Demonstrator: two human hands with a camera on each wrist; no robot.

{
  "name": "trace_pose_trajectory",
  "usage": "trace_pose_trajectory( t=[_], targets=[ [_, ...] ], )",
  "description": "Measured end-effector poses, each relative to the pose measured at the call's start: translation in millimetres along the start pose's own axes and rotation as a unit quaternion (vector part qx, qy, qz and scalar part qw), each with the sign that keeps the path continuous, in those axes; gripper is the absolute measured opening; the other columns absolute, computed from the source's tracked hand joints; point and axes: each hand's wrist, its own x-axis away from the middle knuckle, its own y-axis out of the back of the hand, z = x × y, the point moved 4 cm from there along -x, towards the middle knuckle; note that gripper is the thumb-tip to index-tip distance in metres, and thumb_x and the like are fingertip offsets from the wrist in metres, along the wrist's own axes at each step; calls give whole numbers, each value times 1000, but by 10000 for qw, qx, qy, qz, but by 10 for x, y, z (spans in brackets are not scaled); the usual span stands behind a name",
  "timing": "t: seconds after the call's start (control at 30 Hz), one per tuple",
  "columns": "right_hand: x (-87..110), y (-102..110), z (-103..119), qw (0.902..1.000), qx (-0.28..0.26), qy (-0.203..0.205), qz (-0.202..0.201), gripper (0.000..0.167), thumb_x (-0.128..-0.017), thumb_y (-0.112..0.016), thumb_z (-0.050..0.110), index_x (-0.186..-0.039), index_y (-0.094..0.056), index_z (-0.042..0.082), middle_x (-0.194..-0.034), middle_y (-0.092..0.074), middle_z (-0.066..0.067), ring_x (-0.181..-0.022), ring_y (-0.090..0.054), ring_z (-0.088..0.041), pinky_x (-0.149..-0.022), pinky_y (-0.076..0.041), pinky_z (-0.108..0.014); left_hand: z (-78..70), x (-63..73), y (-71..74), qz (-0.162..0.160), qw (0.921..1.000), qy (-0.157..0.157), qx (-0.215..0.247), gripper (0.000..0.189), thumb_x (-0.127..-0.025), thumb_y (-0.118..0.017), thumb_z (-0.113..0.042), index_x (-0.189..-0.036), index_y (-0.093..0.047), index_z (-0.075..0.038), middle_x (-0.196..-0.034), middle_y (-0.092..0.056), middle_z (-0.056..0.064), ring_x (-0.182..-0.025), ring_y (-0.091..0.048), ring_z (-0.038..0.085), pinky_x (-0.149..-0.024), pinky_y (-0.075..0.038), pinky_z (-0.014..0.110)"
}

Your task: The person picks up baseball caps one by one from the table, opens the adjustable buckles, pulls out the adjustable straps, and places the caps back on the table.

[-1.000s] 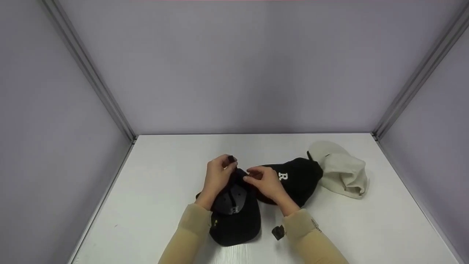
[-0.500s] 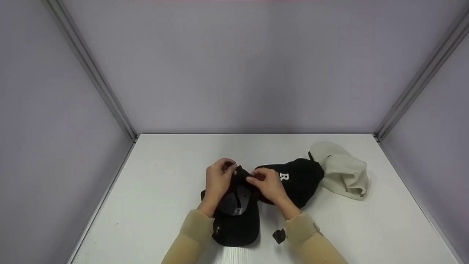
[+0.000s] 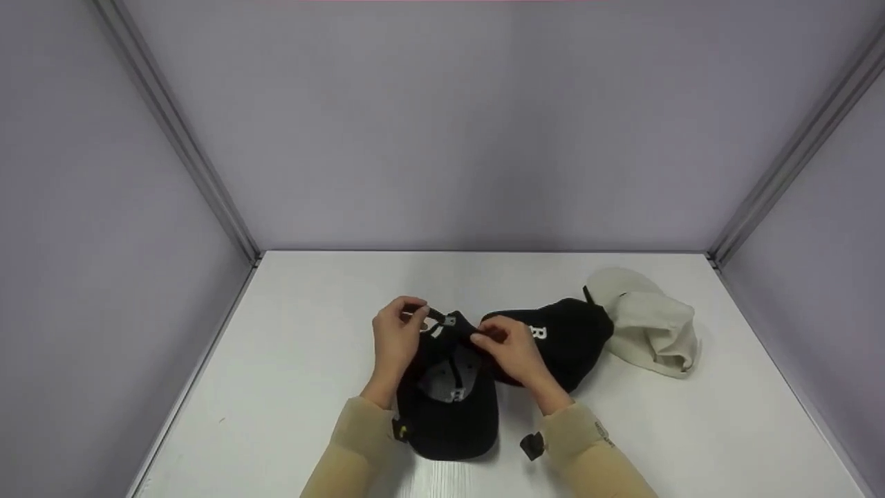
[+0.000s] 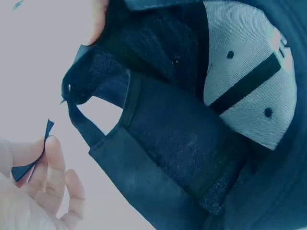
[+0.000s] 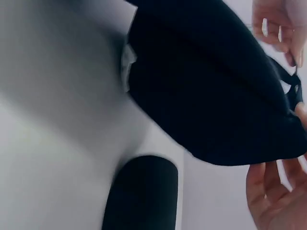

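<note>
A black baseball cap (image 3: pixel 453 436) lies with its inside facing up and its brim toward me. My left hand (image 3: pixel 397 335) pinches the loose end of its back strap (image 4: pixel 48 132), drawn out to the left. Beside the opening at the cap's back, my right hand (image 3: pixel 511 346) grips the rear edge between thumb and fingers. The right wrist view shows the outside of the cap (image 5: pixel 206 91), with the right hand (image 5: pixel 283 196) at its edge. Grey panels (image 4: pixel 254 72) show inside the crown.
A second black cap (image 3: pixel 570 346) with a white letter lies just right of my right hand. Behind it, a crumpled beige cap (image 3: pixel 650 325) sits at the right of the white table (image 3: pixel 297 366). Grey panels (image 3: pixel 484 124) enclose the back and sides.
My left hand has moved left, and the strap now shows stretched between it and the cap's back. My right hand has shifted slightly right and now grips the rear edge.
</note>
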Motion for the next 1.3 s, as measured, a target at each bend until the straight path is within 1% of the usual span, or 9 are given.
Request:
trace_pose_trajectory(
  t=[0.1, 0.33, 0.53, 0.63, 0.7, 0.87, 0.97, 1.1, 1.3],
  targets=[
    [1, 6, 21, 9999, 21, 34, 99, 15, -87, -76, 21, -95, -72, 8, -88, -68, -1, -76, -63, -15, -72, -51, -31, 3, -2, 13, 149, 9999, 5, -12, 8, -91, -68, -4, -97, -69, 1, -87, -68, 8, -70, -68, 28, -61, -56, 29],
    [17, 1, -10, 9993, -35, -334, 168, 15, -88, -76, 19, -96, -71, 8, -89, -68, 0, -79, -62, -15, -74, -50, -31, 15, 22, 21, 400, 9992, -67, -8, 8, -93, -67, -7, -100, -69, -3, -88, -68, 6, -71, -68, 23, -63, -55, 27],
    [-12, 15, -20, 9995, 27, -248, 210, 16, -88, -75, 19, -99, -72, 8, -90, -69, -1, -80, -63, -16, -74, -51, -33, 45, 39, 6, 684, 9975, -8, 176, 22, -95, -65, -11, -116, -60, -3, -86, -68, 6, -68, -67, 18, -63, -55, 30],
    [-21, 19, -30, 9995, 31, -239, 220, 17, -88, -75, 20, -100, -72, 7, -91, -69, -1, -80, -64, -16, -75, -52, -33, 66, 65, 13, 732, 9971, -171, -120, 24, -95, -65, -13, -117, -59, -5, -86, -67, 4, -71, -67, 16, -65, -54, 32],
    [-23, 20, -38, 9995, 18, -229, 211, 19, -88, -75, 21, -100, -72, 6, -91, -70, -2, -80, -64, -16, -75, -52, -33, 82, 88, 15, 745, 9952, -394, -502, 22, -95, -65, -16, -115, -61, -6, -88, -67, 2, -77, -66, 16, -69, -53, 33],
    [-35, 32, -53, 9997, 13, -196, 178, 21, -88, -75, 21, -101, -72, 5, -92, -70, -4, -80, -64, -17, -75, -52, -33, 118, 158, 15, 743, 9780, -1149, -1574, 18, -94, -68, -22, -108, -66, -10, -101, -63, 2, -97, -59, 21, -83, -48, 39],
    [-33, 37, -57, 9996, 23, -204, 205, 22, -89, -75, 22, -103, -72, 5, -93, -70, -3, -80, -64, -17, -75, -52, -32, 159, 196, 19, 758, 9696, -1399, -1859, 19, -92, -71, -21, -108, -67, -10, -105, -62, 3, -100, -59, 22, -85, -48, 41],
    [-12, 44, -63, 9994, 24, -232, 265, 26, -90, -74, 24, -107, -71, 5, -97, -70, -3, -83, -64, -16, -76, -52, -33, 231, 224, 14, 939, 9657, -1358, -2006, 23, -92, -72, -20, -111, -68, -8, -103, -65, 4, -95, -63, 23, -80, -51, 40],
    [-7, 58, -63, 9992, 96, -245, 295, 29, -91, -72, 26, -111, -71, 4, -100, -70, -5, -85, -64, -17, -78, -52, -35, 303, 221, -18, 1220, 9674, -1005, -1980, 25, -94, -69, -20, -114, -68, -6, -98, -66, 3, -88, -64, 17, -75, -53, 36]
  ],
)
